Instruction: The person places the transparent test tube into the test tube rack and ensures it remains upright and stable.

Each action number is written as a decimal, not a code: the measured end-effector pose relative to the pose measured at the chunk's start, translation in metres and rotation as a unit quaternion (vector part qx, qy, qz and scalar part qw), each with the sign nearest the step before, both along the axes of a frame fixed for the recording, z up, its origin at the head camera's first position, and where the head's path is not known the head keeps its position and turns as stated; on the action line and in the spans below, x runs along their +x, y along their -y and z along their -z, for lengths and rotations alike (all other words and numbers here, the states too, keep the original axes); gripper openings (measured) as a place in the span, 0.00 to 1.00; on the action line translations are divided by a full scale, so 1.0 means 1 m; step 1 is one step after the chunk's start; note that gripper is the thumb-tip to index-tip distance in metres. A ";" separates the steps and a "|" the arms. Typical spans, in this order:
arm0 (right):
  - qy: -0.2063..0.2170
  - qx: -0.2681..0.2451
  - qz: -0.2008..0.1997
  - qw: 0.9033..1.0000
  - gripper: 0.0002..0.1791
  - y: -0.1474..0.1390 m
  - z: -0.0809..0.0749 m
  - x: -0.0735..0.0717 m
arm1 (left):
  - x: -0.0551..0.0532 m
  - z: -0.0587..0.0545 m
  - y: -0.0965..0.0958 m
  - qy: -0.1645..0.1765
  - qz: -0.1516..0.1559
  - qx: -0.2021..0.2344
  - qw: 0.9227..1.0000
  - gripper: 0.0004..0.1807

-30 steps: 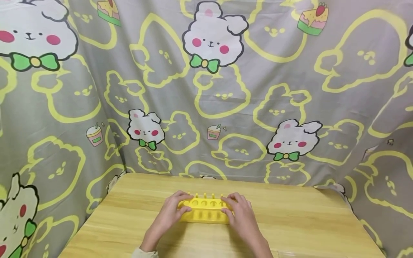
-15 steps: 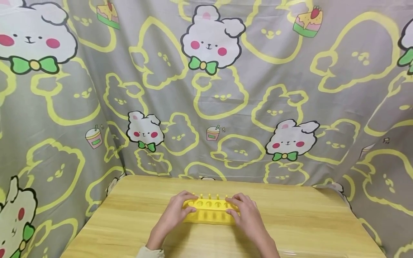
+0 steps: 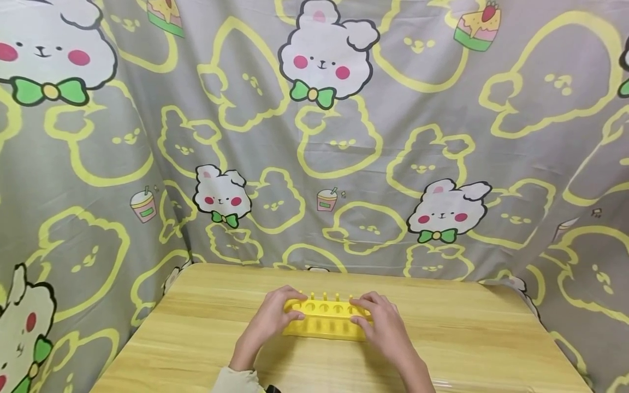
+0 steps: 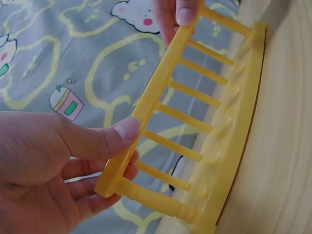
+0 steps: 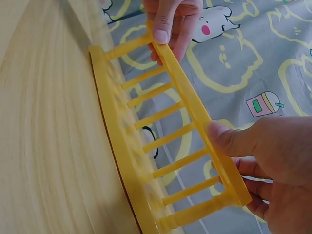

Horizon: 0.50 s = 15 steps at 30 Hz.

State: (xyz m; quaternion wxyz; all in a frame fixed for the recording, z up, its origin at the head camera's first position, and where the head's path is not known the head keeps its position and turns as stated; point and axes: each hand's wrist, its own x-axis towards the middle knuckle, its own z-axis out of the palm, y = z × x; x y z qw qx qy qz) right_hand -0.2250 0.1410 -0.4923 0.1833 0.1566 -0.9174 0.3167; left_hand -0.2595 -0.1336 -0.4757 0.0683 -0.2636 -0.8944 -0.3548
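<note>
A yellow plastic test tube rack (image 3: 324, 322) stands upright on the wooden table, its upper plate showing a row of round holes and a row of thin pegs behind. My left hand (image 3: 275, 316) grips the left end of the upper plate, thumb in front and fingers behind. At the other end my right hand (image 3: 383, 322) pinches the plate the same way. In the left wrist view the left thumb (image 4: 127, 128) presses the top bar (image 4: 158, 92), and the base (image 4: 243, 126) meets the tabletop. The right wrist view shows the right thumb (image 5: 219, 131) on the bar likewise.
The light wooden table (image 3: 467, 327) extends around the rack on all sides. A grey curtain (image 3: 344, 164) with rabbit prints hangs close behind the table's back edge and along both sides. A small dark object (image 3: 272, 388) shows by the left sleeve at the bottom edge.
Both hands and the rack have shifted a little to the right in the head view, which also moves slightly. The grip on both ends stays the same.
</note>
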 end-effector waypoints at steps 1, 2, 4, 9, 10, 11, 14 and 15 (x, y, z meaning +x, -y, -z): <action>0.002 -0.001 0.001 1.000 0.19 -0.001 -0.001 0.000 | 0.000 0.000 -0.001 0.000 0.001 0.002 1.000 0.19; 0.003 -0.003 0.000 1.000 0.18 -0.001 -0.002 0.000 | -0.001 0.000 -0.001 0.000 0.001 0.002 1.000 0.19; 0.007 -0.007 -0.001 1.000 0.18 -0.003 -0.003 0.000 | -0.001 0.001 -0.003 -0.001 0.002 0.005 1.000 0.19; 0.010 -0.010 -0.001 1.000 0.18 -0.007 -0.004 -0.001 | -0.001 0.003 -0.007 -0.012 0.004 0.010 1.000 0.20; 0.008 -0.011 -0.001 1.000 0.17 -0.008 -0.004 -0.001 | -0.001 0.004 -0.008 -0.013 0.005 0.012 1.000 0.20; 0.007 -0.011 -0.001 1.000 0.17 -0.009 -0.004 -0.001 | -0.001 0.004 -0.008 -0.015 0.006 0.012 1.000 0.20; 0.003 -0.012 -0.003 1.000 0.17 -0.012 -0.003 -0.002 | -0.001 0.005 -0.010 -0.017 0.005 0.012 1.000 0.20; 0.003 -0.012 -0.004 1.000 0.17 -0.012 -0.003 -0.002 | -0.002 0.005 -0.011 -0.018 0.005 0.012 1.000 0.20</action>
